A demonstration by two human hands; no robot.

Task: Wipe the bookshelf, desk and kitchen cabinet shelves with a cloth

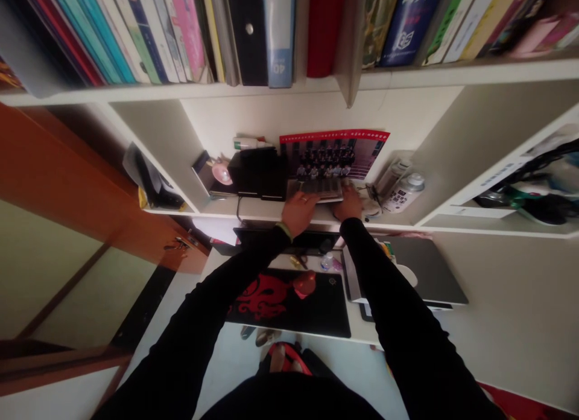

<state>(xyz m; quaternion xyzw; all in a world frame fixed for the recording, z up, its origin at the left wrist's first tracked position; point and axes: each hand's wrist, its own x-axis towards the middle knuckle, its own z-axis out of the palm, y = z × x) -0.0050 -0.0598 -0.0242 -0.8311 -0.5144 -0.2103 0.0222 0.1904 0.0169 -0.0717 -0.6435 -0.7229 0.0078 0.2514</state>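
A flat box-like thing (322,189) with a greyish top and a pale front edge lies at the shelf's middle; its exact kind is too blurred to tell. My left hand (298,213) grips its left front part, fingers bent over the top. At its right end, my right hand (349,204) closes on the side, with the fingertips partly hidden. Just left of it stand black boxes (257,174). Behind leans a group photo (335,154) with a red top strip. To the right are a tangle of cables (373,203) and a white printed bottle (404,192).
Overhead runs a shelf (271,94) packed with books and binders. Below lies a desk with a black and red desk mat (289,302), a small clear bottle (326,261) and a grey laptop-like slab (420,269). An orange door (90,190) stands at the left.
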